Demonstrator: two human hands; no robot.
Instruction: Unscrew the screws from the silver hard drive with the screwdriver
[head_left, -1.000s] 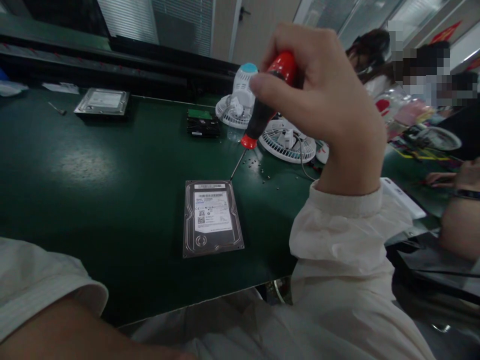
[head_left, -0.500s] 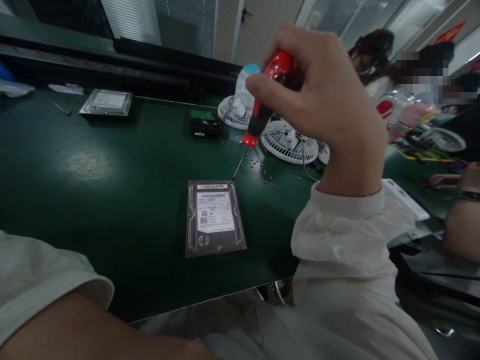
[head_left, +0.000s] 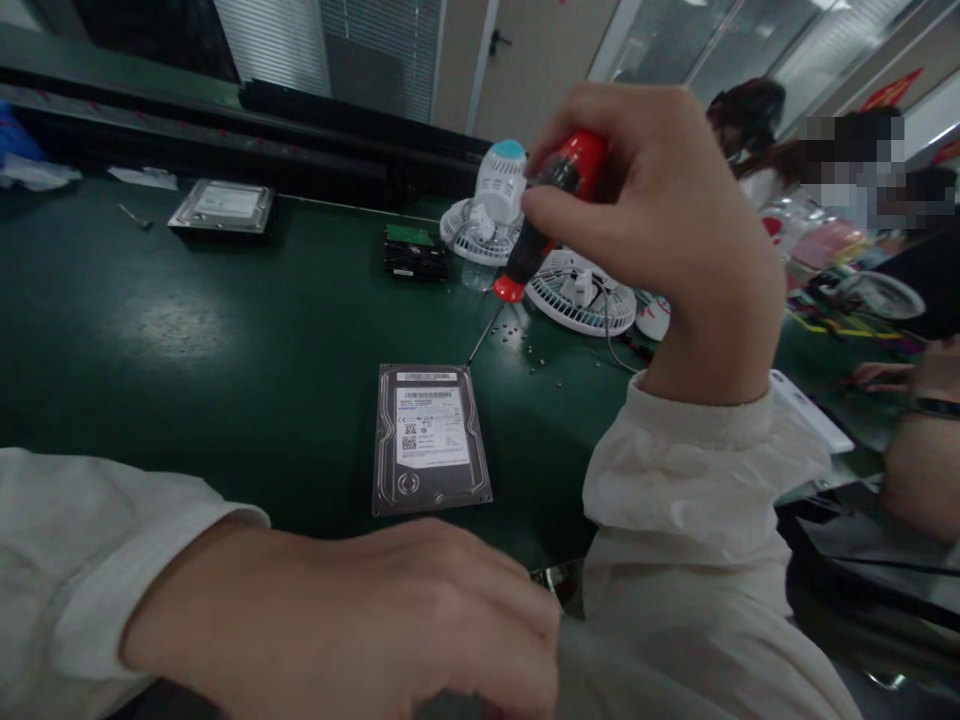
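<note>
A silver hard drive (head_left: 431, 435) with a white label lies flat on the green table (head_left: 247, 400). My right hand (head_left: 637, 190) is wrapped round the red and black handle of a screwdriver (head_left: 531, 245). The tilted shaft's tip is at the drive's top right corner. Low in the view, my left hand (head_left: 450, 620) is in front of the drive's near edge, palm down, its fingers bent and pointing right. Its fingertips are hidden, so what it may hold cannot be seen. Several small screws (head_left: 514, 333) lie behind and right of the drive.
Another silver drive (head_left: 225, 208) sits at the back left, and a black one with a green board (head_left: 414, 252) at the back middle. White fans (head_left: 581, 290) stand behind the screws. At the right edge are a white device (head_left: 810, 410) and another person's hand (head_left: 885, 377).
My left hand has risen into view at the bottom, moving up and right. My right hand is slightly lower in the picture, still round the screwdriver, with the tip at the same corner.
</note>
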